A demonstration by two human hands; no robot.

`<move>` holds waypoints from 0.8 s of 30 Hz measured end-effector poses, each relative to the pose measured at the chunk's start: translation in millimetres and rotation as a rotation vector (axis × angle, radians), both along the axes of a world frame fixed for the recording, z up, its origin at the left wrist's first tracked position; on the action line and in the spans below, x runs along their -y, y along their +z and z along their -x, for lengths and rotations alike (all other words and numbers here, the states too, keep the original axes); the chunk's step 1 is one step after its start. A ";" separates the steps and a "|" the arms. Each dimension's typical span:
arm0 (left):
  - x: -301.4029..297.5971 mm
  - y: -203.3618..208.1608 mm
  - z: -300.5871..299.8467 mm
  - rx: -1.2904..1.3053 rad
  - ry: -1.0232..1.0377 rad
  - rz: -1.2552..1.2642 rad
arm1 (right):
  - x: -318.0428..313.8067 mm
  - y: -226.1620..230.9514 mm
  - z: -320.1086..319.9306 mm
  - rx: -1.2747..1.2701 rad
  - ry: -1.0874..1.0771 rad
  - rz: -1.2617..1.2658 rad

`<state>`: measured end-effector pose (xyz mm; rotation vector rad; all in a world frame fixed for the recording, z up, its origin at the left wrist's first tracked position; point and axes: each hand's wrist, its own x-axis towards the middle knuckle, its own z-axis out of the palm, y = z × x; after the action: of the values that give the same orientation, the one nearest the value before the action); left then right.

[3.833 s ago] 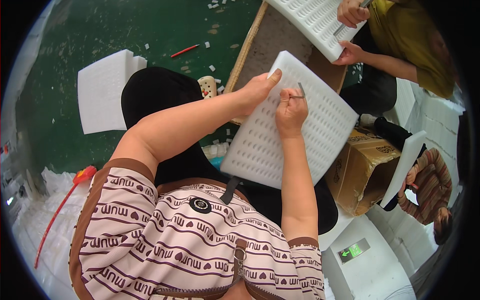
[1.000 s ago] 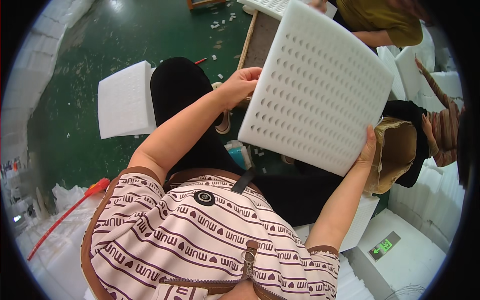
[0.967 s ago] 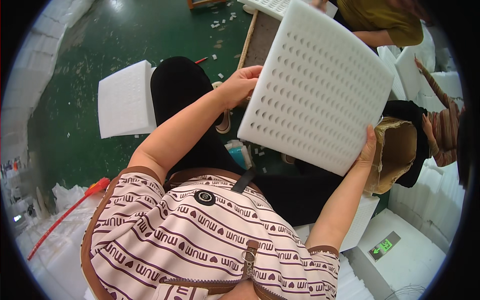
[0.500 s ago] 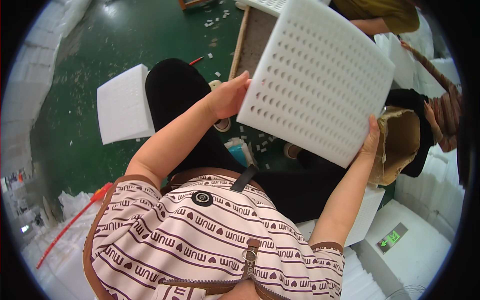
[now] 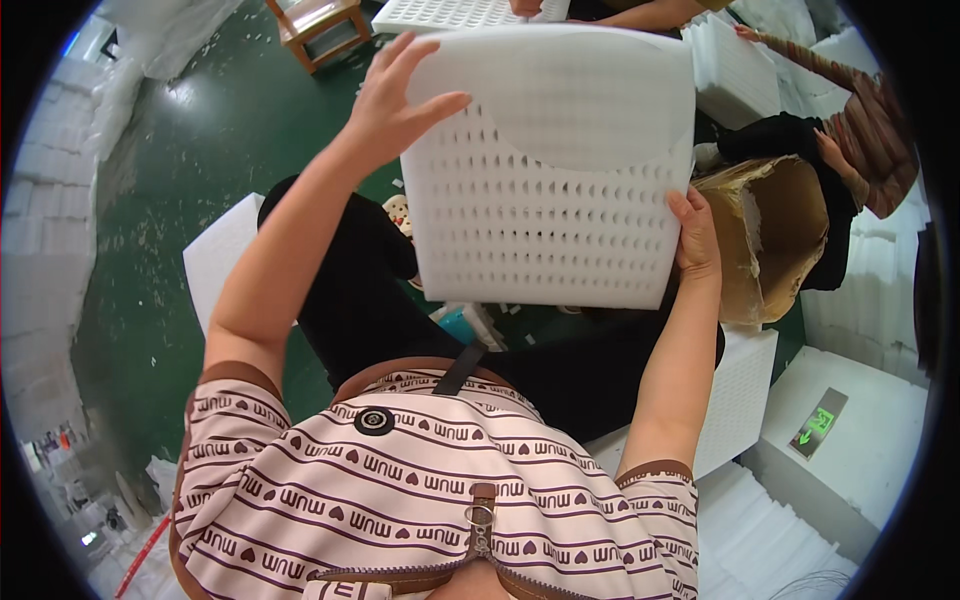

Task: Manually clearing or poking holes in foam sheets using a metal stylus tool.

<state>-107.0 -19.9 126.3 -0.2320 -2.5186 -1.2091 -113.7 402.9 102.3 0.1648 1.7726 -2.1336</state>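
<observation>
**One white perforated foam panel (image 5: 550, 175)**

It hangs above our black-trousered lap (image 5: 590, 385), likely light, stiffish, easily dented; we'd hold opposite edges. Our right hand (image 5: 697, 235) grips the right edge; our left hand (image 5: 388, 115) spreads wide by the upper left corner, contact unclear. Rightward sits a brown cardboard box (image 5: 795, 215).
</observation>
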 end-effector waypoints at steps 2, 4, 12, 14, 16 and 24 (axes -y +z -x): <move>-13.6 21.8 17.6 -0.258 0.229 0.689 | 3.7 4.2 1.3 -0.038 -0.075 0.053; -21.0 42.7 28.2 -0.184 0.185 0.665 | 8.2 5.1 2.4 -0.048 -0.074 0.060; -25.3 38.3 55.7 0.527 -0.227 0.081 | 20.4 7.7 2.7 -0.050 0.152 0.036; -19.4 21.4 57.3 0.585 -0.235 0.001 | 30.3 12.4 3.6 -0.084 0.168 -0.027; -0.2 6.1 57.8 0.689 -0.248 -0.158 | 13.5 7.8 11.4 -0.133 0.044 -0.085; 52.6 -14.1 22.8 0.631 0.110 -0.856 | -9.5 10.1 8.0 -0.162 -0.746 -0.292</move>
<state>-129.8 -72.5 112.2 0.5675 -2.1117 -2.4362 -121.8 412.3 112.4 0.8713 2.3824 -2.3757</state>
